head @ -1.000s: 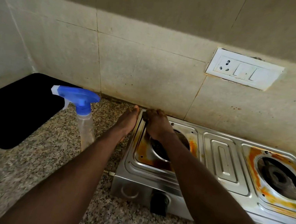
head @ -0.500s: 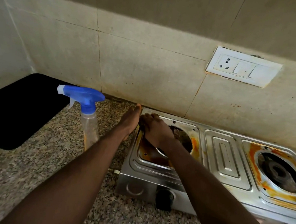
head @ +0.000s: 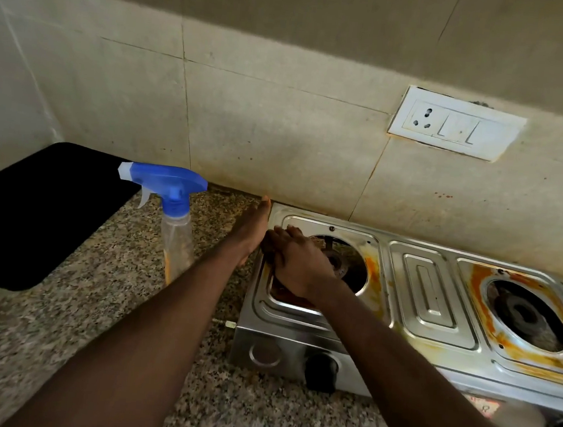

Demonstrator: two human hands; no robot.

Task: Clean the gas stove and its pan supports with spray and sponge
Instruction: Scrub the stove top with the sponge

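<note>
Scrub step, I'd say: right hand pressed flat, fingers together, on stove tray w/ sponge (if any) hidden under it, left hand open against stove's edge, spray bottle just left of it; next needs firm strokes toward orange stains.

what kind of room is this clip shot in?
Most likely a home kitchen: a stained steel gas stove sits on a speckled granite counter against a tiled wall with a switch plate, spray bottle beside it.
</note>
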